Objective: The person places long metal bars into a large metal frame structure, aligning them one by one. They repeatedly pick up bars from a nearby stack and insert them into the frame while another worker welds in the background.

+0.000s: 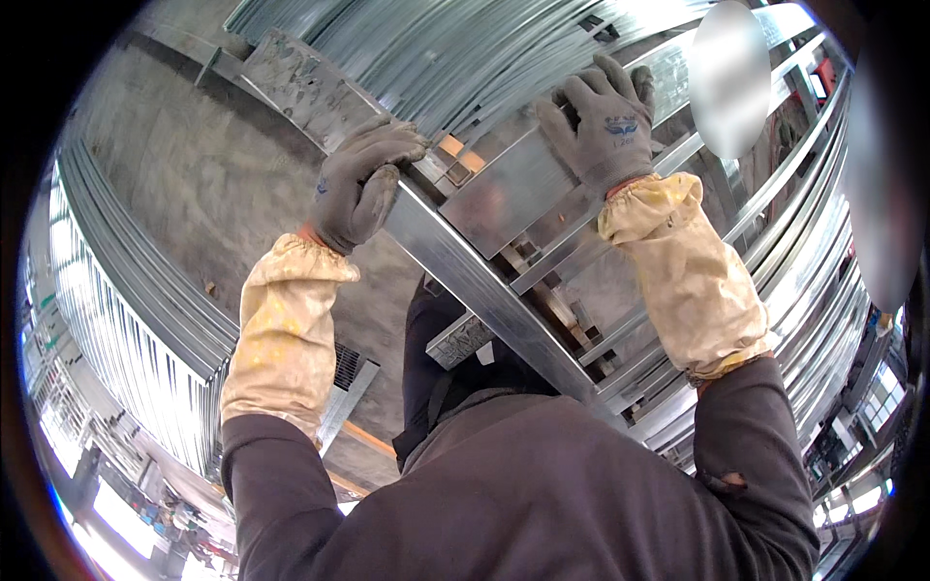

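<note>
Grey floor (213, 194), metal beam (480, 276) under left grip (360, 186)

Stained grey floor (223, 184), paned window (882, 397) at right, white glare (126, 518) lower left

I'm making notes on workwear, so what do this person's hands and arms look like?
The left hand and right hand wear grey gloves with dark blue printing, clearest on the right one. Above sit tan, stained sleeve covers, gathered at the ends, over dark brownish-grey sleeves. The right sleeve has a small hole.
</note>
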Available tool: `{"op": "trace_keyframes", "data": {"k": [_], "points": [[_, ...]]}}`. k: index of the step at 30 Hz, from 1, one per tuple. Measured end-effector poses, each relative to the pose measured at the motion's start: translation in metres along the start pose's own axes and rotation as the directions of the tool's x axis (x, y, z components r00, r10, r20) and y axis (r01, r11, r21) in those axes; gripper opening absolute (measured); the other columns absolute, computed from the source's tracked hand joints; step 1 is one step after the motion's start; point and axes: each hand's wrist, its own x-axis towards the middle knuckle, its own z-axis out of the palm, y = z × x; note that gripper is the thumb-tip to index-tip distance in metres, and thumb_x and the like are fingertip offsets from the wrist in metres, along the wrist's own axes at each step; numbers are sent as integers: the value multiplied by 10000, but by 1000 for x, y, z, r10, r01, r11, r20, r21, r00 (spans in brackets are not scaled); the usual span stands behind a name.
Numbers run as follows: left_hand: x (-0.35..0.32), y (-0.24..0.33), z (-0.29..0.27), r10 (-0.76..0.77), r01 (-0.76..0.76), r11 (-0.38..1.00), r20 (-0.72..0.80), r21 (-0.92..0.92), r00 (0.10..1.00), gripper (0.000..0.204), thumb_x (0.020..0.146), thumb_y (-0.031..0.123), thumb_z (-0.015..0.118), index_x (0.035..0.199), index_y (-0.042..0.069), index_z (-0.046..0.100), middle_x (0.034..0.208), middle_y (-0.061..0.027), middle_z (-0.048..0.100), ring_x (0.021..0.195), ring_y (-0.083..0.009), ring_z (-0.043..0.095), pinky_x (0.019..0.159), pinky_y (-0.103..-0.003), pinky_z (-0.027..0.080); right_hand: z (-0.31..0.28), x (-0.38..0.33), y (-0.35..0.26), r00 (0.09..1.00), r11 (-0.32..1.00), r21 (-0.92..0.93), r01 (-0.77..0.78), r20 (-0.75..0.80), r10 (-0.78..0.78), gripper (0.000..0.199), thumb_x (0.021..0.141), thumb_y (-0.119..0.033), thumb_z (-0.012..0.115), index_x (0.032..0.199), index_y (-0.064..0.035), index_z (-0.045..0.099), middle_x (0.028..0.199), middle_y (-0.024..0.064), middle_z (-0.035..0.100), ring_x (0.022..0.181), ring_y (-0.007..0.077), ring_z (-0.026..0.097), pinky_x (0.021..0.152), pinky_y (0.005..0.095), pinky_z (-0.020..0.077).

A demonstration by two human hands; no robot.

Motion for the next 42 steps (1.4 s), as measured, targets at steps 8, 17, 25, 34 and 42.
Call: {"op": "trace_keyframes", "data": {"k": [8,17,25,34,42], "points": [[-2,-4,5,-33,32,997,-16,-71,999,344,979,213,495,1120,-2,724,1187,-201,738,1217,-365,662,1167,-534,353,-13,6,-4,999,999,-20,49,-16,-49,302,922,-394,675,1017,-114,737,1223,61,694,1398,337,487,1197,506,312],[3,-14,5,62,-63,992,-15,-106,998,382,969,326,517,1066,24,731,1078,-162,755,1180,-387,680,1127,-547,397,-24,-23,-37,946,979,190,-73,-297,128,357,901,-203,731,1234,-88,674,1391,139,613,1404,369,486,1166,482,379],[3,-10,9,39,-49,990,-75,-134,996,467,1048,361,436,960,-4,713,872,-143,733,1023,-411,717,1120,-580,402,22,-16,-12,656,714,487,-503,-323,682,962,828,-432,814,1500,91,366,1483,294,438,1410,394,441,1173,446,372],[0,-8,12,-24,9,978,-70,-208,997,396,1030,300,453,908,9,691,828,-115,714,980,-379,727,1122,-582,407,27,-8,14,716,763,248,-596,-265,646,1143,712,-597,850,1503,86,388,1515,283,366,1437,420,374,1197,450,348],[4,-8,12,-9,-2,990,-82,-139,997,407,1035,291,442,891,-3,685,807,-129,721,978,-392,733,1116,-560,415,29,-9,13,735,785,218,-580,-275,620,1077,746,-584,822,1494,79,420,1511,284,380,1438,420,372,1209,454,335]]}}
